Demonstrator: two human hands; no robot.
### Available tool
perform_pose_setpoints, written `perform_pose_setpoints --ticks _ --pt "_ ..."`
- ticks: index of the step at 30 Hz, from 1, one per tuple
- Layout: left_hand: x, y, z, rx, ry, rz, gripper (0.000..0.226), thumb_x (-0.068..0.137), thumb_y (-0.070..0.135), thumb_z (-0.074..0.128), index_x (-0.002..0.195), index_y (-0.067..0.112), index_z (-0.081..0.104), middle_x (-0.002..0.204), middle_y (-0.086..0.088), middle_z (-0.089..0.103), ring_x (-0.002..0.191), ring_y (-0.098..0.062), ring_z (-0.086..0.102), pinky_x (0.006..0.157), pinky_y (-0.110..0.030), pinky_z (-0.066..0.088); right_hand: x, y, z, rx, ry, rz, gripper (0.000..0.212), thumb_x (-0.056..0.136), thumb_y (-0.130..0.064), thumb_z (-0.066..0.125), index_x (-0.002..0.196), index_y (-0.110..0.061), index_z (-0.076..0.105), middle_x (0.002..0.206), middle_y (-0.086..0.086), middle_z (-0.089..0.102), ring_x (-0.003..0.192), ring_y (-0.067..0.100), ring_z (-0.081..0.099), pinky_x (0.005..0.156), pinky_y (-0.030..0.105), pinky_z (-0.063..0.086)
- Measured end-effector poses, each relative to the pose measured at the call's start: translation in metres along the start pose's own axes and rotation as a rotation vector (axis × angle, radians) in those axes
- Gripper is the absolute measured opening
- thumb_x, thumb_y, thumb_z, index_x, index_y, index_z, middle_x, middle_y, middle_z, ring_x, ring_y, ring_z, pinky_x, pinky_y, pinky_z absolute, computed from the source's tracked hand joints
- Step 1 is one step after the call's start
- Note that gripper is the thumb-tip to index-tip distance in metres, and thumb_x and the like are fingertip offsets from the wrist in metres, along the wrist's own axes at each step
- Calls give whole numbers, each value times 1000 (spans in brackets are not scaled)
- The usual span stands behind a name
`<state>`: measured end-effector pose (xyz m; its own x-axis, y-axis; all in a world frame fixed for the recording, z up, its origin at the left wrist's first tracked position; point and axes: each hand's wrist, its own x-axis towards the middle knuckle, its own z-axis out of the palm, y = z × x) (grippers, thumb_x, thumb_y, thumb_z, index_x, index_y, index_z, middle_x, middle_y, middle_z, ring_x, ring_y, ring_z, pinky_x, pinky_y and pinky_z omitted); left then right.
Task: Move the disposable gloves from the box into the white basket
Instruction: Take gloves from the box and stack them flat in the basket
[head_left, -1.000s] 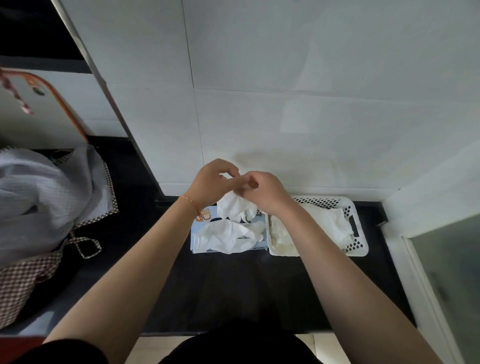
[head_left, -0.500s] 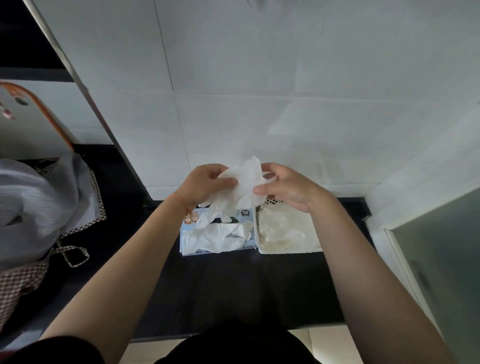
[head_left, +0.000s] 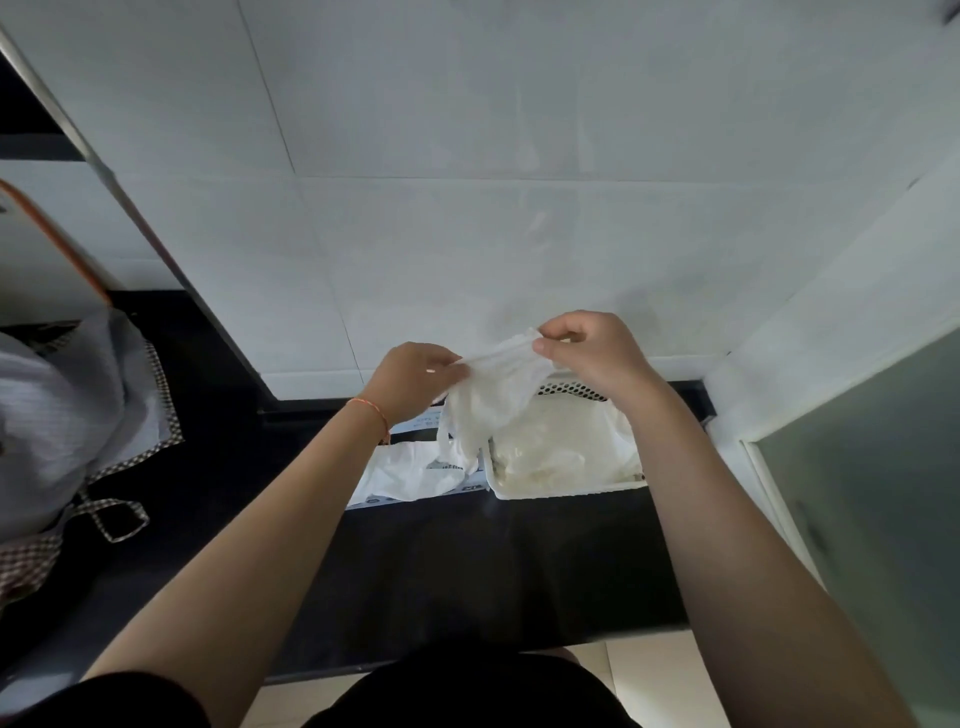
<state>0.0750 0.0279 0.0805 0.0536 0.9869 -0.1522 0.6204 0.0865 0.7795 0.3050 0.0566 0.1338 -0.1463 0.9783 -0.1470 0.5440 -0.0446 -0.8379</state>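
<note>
Thin white disposable glove (head_left: 493, 395) pinched at its cuff by left hand (head_left: 410, 382) and right hand (head_left: 592, 353), hanging over blue cardboard box (head_left: 410, 480) and white perforated plastic basket (head_left: 566, 488) — best shifted rightward, lowered flat, then released.

Translucent white glove (head_left: 493, 400), stretched above a dark, near-black counter (head_left: 467, 566). Pale blue box (head_left: 415, 423) with dark print, white gloves (head_left: 410, 473) spilling from it. White basket (head_left: 566, 486), back wall dotted with round holes. Orange cord (head_left: 371, 410) at the left wrist. Grey cloth (head_left: 62, 410) with brown-and-white checked trim, counter's left edge. Pale grey wall tiles (head_left: 519, 234).
</note>
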Motion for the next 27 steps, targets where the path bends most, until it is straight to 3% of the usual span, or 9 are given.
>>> perform_pose_setpoints --ticks 2,8,11,15,16,18,21,24,27 --pt "2 3 4 -7 33 22 23 93 32 64 104 16 75 102 8 69 98 -7 59 91 -20 40 0 2 -5 -40 18 -22 11 85 -20 74 94 -15 71 91 -12 66 81 -12 55 70 8 40" --pt "12 13 22 -33 -63 37 8 85 26 75 84 18 71 83 4 71 78 -10 64 82 -28 52 2 10 -19 153 150 -27 11 88 -19 68 93 -9 67 79 -3 65 67 5 55 60 15 44" --pt "16 15 30 -210 -112 -76 17 85 29 75 82 13 73 74 6 67 68 -3 59 72 -21 49 7 20 -29 144 175 -9 9 89 -22 67 92 -13 66 75 -6 64 63 4 54 61 20 43" --pt "21 14 34 -644 -108 -128 31 78 27 70 92 -1 66 93 -8 65 93 -20 64 94 -34 51 12 38 -42 147 75 74 12 90 -24 66 101 -20 62 78 -1 66 52 1 53 51 20 40" --pt "23 14 33 -771 -112 -146 29 77 23 67 95 0 64 95 -11 65 94 -23 65 93 -33 52 13 43 -43 185 26 104 16 90 -23 66 104 -21 59 80 1 65 50 2 52 48 19 37" --pt "30 19 34 -869 -123 -188 16 79 15 64 89 4 61 84 -8 64 76 -22 65 75 -28 56 18 58 -46 312 -57 189 17 91 -18 66 102 -22 54 82 7 62 54 9 50 47 21 33" --pt "48 30 51 -584 -51 -252 9 88 14 66 81 10 62 65 3 60 50 -10 50 47 -19 38 26 88 -50 379 -141 277 15 90 -7 61 92 -20 55 76 13 54 67 23 43 54 28 28" --pt "72 27 88 -198 -79 -240 2 88 14 67 86 13 67 69 3 64 56 -10 54 55 -20 44 30 123 -49 153 -141 352 19 89 -4 55 90 -17 68 85 4 61 70 19 50 55 24 34" --pt "87 20 129 52 -143 -258 17 89 14 60 105 18 62 87 0 64 73 -17 65 66 -25 49 35 158 -45 -43 -147 391 30 92 -2 50 103 -16 74 103 -6 64 88 10 58 66 18 42"
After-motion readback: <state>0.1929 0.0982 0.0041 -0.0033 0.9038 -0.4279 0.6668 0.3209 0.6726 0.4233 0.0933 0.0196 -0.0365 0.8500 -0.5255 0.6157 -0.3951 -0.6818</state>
